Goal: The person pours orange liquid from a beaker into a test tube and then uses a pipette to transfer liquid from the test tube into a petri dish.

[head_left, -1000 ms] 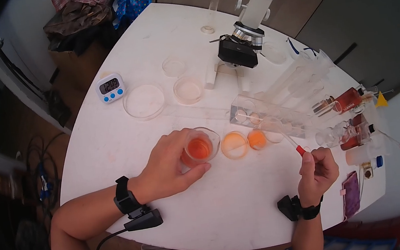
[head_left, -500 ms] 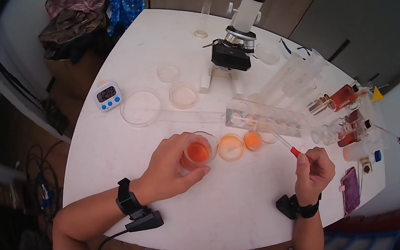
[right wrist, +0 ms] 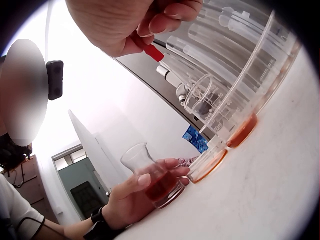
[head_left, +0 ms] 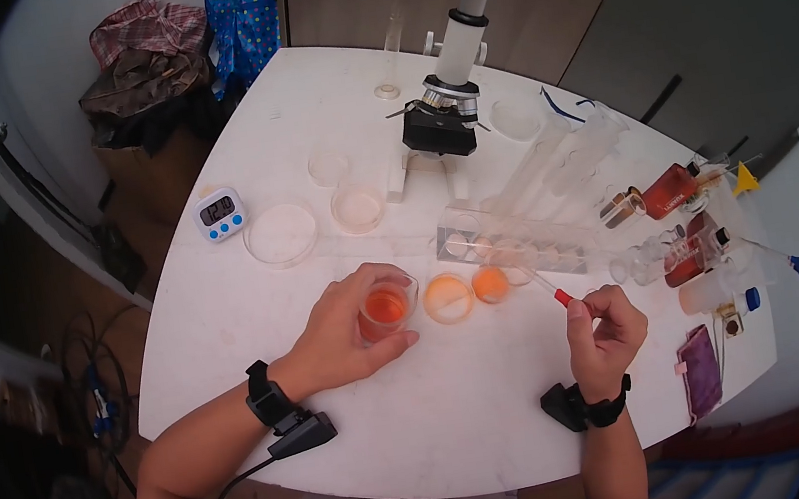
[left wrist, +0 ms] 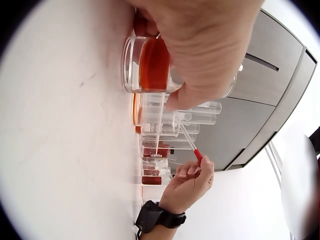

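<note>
My left hand [head_left: 344, 329] grips a clear glass flask [right wrist: 162, 187] of orange-red liquid, its fingers and thumb curled round the sides. The flask stands upright at the table surface. Between thumb and fingers, my right hand [head_left: 608, 338] pinches the red bulb [right wrist: 154, 53] of a glass dropper [left wrist: 189, 137]. The dropper slants down to the left, its lower end overlapping a clear graduated beaker [right wrist: 206, 102]. Between the hands sit a petri dish [head_left: 448, 299] with orange contents and a smaller round dish [head_left: 491, 285] of brighter orange.
Behind the dishes lies a clear acrylic rack [head_left: 509, 240], with glass tubes or cylinders [head_left: 550, 169] beyond. A microscope [head_left: 449, 91] stands at the back. Timer [head_left: 218, 215] and clear petri dishes [head_left: 281, 235] are left. Brown bottles [head_left: 671, 191] and a purple cloth [head_left: 700, 371] are right.
The head view has shifted, so the table and things sit lower and further left at the back. The timer reads 12:10 instead of 12:09. Both hands keep their holds.
</note>
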{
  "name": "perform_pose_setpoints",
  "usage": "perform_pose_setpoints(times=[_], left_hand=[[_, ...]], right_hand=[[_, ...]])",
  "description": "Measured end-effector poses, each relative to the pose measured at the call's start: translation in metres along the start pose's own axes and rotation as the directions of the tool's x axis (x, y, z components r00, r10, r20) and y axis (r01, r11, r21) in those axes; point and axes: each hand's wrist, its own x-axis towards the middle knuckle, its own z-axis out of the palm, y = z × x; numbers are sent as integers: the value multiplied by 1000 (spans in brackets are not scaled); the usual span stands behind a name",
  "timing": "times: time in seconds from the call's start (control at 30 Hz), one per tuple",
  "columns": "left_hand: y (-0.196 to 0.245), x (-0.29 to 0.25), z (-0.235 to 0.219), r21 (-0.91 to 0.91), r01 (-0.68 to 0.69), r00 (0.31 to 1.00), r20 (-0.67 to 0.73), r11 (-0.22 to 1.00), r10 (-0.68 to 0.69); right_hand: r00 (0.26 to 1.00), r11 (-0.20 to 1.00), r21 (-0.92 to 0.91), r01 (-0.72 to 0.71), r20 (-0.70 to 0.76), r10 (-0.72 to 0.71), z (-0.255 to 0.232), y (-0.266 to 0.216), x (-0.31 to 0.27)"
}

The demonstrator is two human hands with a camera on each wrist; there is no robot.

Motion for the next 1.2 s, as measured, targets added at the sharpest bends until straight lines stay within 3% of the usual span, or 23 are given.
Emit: perform_pose_setpoints(times=[0.03, 0.33, 0.57, 0.67, 1.2], left_hand=[[1, 2, 0, -29, 50, 999, 23, 998, -49], [-2, 9, 3, -84, 76, 997, 25, 994, -74], [-9, 7, 4, -62, -8, 1000, 2, 998, 8], [-4, 5, 0, -127, 57, 998, 41, 990, -52], [-1, 2, -9, -36, 6, 996, 86, 999, -3]], right_hand=[[1000, 1000, -1, -10, 4, 10, -1, 0, 1], [1000, 1000, -9, 0, -3, 0, -1, -2, 2], [1000, 1000, -21, -2, -3, 1, -2, -1, 2], [1000, 999, -29, 16, 10, -16, -2, -1, 3], [1000, 1000, -15, -10, 23, 11, -5, -1, 2]])
